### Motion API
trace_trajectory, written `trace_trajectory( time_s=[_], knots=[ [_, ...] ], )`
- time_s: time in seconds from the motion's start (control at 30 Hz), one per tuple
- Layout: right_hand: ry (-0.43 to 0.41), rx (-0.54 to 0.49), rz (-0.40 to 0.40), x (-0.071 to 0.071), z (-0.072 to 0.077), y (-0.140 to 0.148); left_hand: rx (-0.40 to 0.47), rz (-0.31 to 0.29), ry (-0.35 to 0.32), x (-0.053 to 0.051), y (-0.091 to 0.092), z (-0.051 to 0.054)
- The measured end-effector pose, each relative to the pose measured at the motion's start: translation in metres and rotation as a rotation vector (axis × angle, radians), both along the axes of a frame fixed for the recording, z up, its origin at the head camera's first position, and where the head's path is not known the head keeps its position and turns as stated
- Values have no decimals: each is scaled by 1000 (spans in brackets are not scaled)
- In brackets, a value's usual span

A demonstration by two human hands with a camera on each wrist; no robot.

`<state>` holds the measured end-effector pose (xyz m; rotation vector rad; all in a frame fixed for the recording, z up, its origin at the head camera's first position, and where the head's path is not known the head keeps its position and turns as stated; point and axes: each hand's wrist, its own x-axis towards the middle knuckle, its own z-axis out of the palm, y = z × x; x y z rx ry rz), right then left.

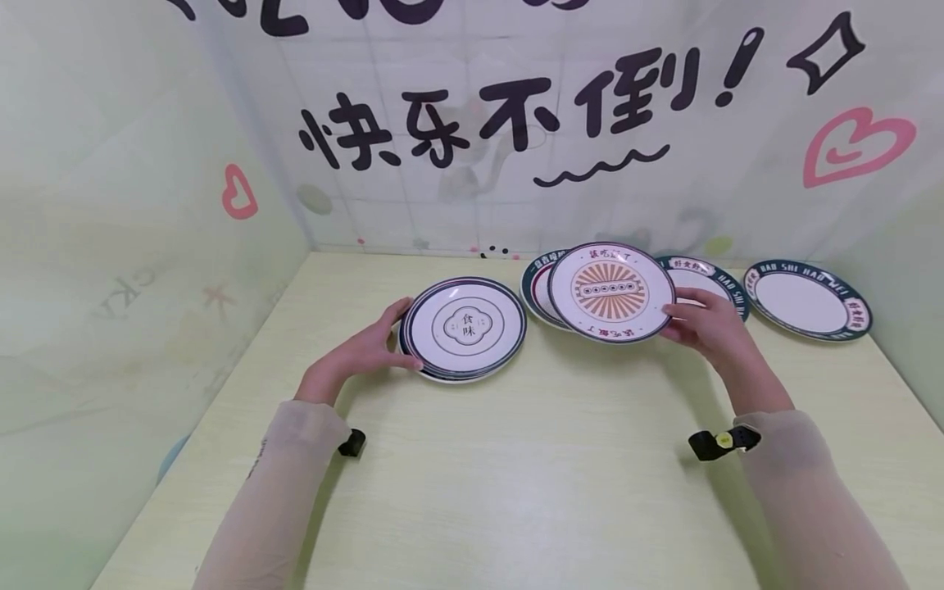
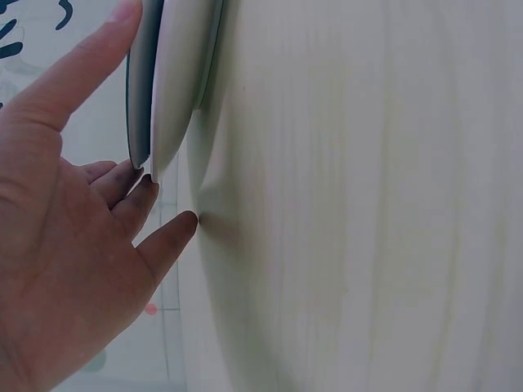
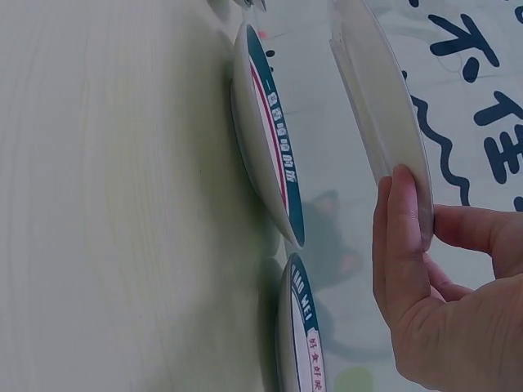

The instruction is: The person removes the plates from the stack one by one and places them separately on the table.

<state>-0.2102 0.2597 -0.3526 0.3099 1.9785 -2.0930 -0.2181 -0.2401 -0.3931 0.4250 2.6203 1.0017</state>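
Observation:
At the left, a white plate with a dark blue rim lies on top of a stack. My left hand touches the stack's left side, thumb at the near rim and fingers spread along the edge. In the left wrist view, at least two plate edges show beside the fingertips. My right hand pinches the right rim of a plate with an orange sunburst, held tilted in the air. It partly hides a plate with a red ring. In the right wrist view, the held plate's pale underside shows.
A green-rimmed plate lies partly behind my right hand. Another green-rimmed plate sits at the far right, near the side wall. Behind the pale wooden table stands a back wall with dark lettering.

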Motion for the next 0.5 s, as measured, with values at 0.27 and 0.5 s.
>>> trace_trajectory(
  time_s=[0.27, 0.5],
  knots=[
    [-12, -60, -38, 7, -1, 24, -2, 1, 0, -1, 1, -1],
    [-20, -119, -61, 15, -3, 48, -5, 9, -7, -2, 2, -1]
  ],
)
